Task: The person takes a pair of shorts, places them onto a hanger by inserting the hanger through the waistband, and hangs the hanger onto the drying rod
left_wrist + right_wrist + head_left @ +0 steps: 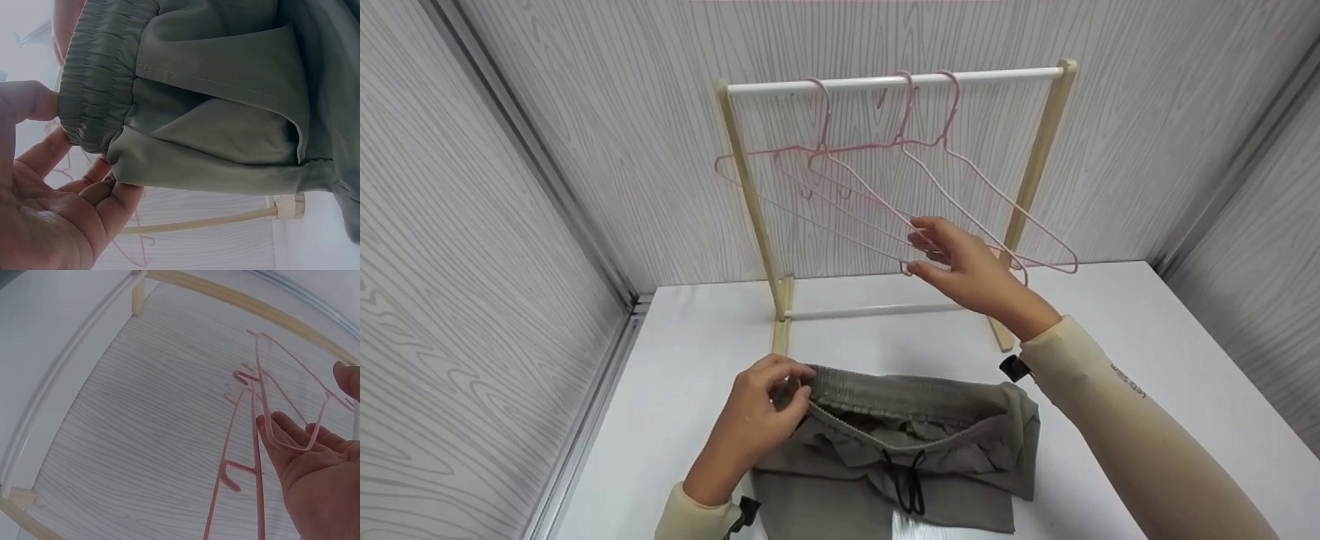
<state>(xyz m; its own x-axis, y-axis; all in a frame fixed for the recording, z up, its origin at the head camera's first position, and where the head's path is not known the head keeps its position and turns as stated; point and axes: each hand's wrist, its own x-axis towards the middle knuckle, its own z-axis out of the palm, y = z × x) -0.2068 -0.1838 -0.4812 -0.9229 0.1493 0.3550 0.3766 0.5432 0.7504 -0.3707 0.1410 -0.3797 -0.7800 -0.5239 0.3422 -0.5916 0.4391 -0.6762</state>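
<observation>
My left hand (754,416) pinches the elastic waistband of grey-green pants (952,491) at its left end, thumb on one side and fingers on the other. The waist gapes upward, and a black drawstring (913,491) hangs from its front. In the left wrist view, a side pocket (225,121) shows below the gathered waistband (101,73). My right hand (971,270) is raised among three pink hangers, its thumb apart from its extended fingers. The lower end of one hanger (269,422) lies between thumb and fingers in the right wrist view.
The hangers hook over the white top rail (997,76) of a rack with wooden posts (751,199). A lower white bar (877,310) joins its feet. The rack stands on a white table (1110,330), with wood-grain panels (562,187) at the back and sides.
</observation>
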